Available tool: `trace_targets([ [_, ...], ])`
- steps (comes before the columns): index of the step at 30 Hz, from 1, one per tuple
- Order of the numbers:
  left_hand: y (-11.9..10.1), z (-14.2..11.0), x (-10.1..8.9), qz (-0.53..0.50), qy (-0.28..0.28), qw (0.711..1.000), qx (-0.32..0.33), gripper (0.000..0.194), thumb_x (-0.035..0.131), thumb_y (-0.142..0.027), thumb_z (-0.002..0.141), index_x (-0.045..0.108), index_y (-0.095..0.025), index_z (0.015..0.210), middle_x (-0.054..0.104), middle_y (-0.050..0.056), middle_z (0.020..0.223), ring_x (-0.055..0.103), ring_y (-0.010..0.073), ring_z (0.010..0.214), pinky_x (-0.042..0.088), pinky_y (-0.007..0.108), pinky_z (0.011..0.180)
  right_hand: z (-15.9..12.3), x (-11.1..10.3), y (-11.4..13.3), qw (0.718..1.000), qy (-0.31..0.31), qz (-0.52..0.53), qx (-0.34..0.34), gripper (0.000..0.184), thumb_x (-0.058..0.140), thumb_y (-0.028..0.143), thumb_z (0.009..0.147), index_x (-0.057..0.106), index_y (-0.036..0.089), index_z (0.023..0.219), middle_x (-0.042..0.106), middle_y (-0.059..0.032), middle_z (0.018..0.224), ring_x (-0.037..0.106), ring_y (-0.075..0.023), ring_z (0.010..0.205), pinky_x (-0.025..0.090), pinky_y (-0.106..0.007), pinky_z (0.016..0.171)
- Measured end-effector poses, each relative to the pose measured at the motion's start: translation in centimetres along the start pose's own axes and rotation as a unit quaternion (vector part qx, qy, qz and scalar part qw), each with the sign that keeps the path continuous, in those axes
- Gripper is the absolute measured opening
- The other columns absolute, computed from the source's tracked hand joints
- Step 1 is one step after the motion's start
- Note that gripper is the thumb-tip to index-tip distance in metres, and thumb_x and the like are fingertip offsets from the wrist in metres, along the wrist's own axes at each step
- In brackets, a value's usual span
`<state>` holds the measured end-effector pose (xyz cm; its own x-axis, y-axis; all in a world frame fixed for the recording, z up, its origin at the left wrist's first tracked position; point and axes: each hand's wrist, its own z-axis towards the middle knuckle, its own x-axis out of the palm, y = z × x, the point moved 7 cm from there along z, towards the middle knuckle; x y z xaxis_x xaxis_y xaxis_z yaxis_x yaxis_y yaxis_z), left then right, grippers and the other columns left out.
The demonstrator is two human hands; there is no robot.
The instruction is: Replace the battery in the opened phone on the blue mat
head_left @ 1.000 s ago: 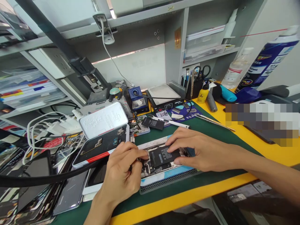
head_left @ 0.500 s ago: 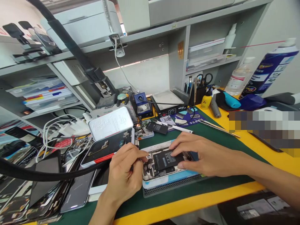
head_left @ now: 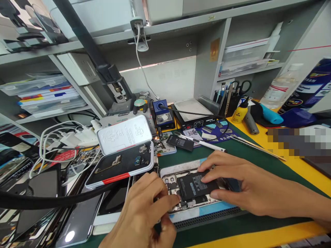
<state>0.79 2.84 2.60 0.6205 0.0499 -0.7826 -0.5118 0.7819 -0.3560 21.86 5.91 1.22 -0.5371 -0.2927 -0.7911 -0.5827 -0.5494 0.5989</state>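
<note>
Work has shifted toward the near edge: the left hand's (head_left: 144, 210) index finger, by the round camera lenses (head_left: 172, 179) half a second ago, now reaches the battery's (head_left: 192, 187) near-left corner; whether it pinches anything cannot be told. The right hand (head_left: 245, 181) is spread over the battery, fingertips touching it, apparently steadying it inside the opened phone (head_left: 185, 207) between both hands. The battery is a flat, matt-black rectangle; blue-and-white edging (head_left: 219, 206) and a perforated strip (head_left: 207, 219) lie just nearer.

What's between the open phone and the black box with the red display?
Head view: nearest the open phone, green mat; then a loose black battery and white pen-shaped tool, then a purple sheet.
</note>
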Motion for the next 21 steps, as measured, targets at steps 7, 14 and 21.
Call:
trace_targets([
  [7,0.0,-0.1,0.3,0.003,0.023,1.0,0.004,0.034,0.051,-0.003,0.073,0.072,-0.021,0.094,0.055,0.006,0.074,0.051,0.0223,0.068,0.048,0.039,0.056,-0.2,0.2,-0.2,1.0,0.006,-0.013,0.018,0.024,0.069,0.041,0.092,0.071,0.036,0.116,0.065,-0.0033,0.13,0.062,-0.026,0.123,0.059,-0.039,0.098],
  [14,0.8,-0.5,1.0,0.006,-0.033,0.997,0.066,0.024,0.051,-0.007,0.085,0.068,-0.02,0.096,0.053,0.003,0.07,0.045,0.0187,0.063,0.029,0.033,0.051,-0.6,0.2,-0.3,0.999,0.003,-0.03,0.016,0.023,0.069,0.042,0.093,0.069,0.039,0.115,0.064,-0.0013,0.134,0.06,-0.0262,0.127,0.059,-0.039,0.099],
  [21,1.5,-0.6,1.3,-0.007,-0.039,0.999,0.035,0.033,0.051,0.003,0.08,0.071,-0.022,0.088,0.056,0.001,0.068,0.051,0.0172,0.063,0.033,0.031,0.051,-0.9,0.4,-0.6,0.999,-0.007,-0.039,0.002,0.025,0.071,0.042,0.092,0.068,0.038,0.117,0.063,-0.0025,0.135,0.06,-0.027,0.127,0.058,-0.04,0.1],
])
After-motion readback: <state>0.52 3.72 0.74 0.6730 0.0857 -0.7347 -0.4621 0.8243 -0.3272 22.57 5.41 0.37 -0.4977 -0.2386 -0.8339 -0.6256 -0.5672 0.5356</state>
